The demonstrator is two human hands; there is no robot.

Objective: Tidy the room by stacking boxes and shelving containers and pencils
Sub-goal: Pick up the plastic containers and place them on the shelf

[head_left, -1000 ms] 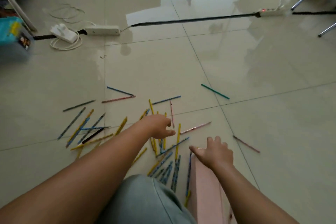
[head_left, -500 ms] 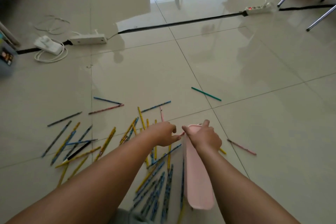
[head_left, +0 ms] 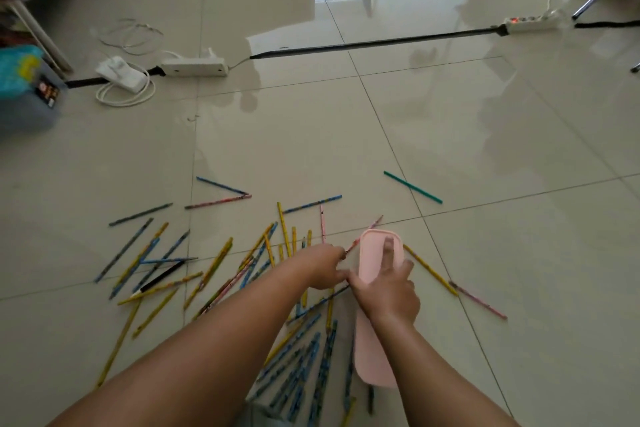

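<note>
Now: both hands at the long pink plastic container [head_left: 375, 350] on the tiled floor [head_left: 502, 253].
Right hand [head_left: 388, 291] grips its rim; left hand [head_left: 323, 270] pinches a pink pencil [head_left: 363, 234] among scattered coloured pencils [head_left: 214, 270].

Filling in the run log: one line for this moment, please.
left hand: pinching pencil | right hand: holding pink case | pencils: scattered on floor

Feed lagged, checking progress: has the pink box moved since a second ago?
Yes. The pink box has gone forward, away from the person; its far end now nears the tile seam.
</note>
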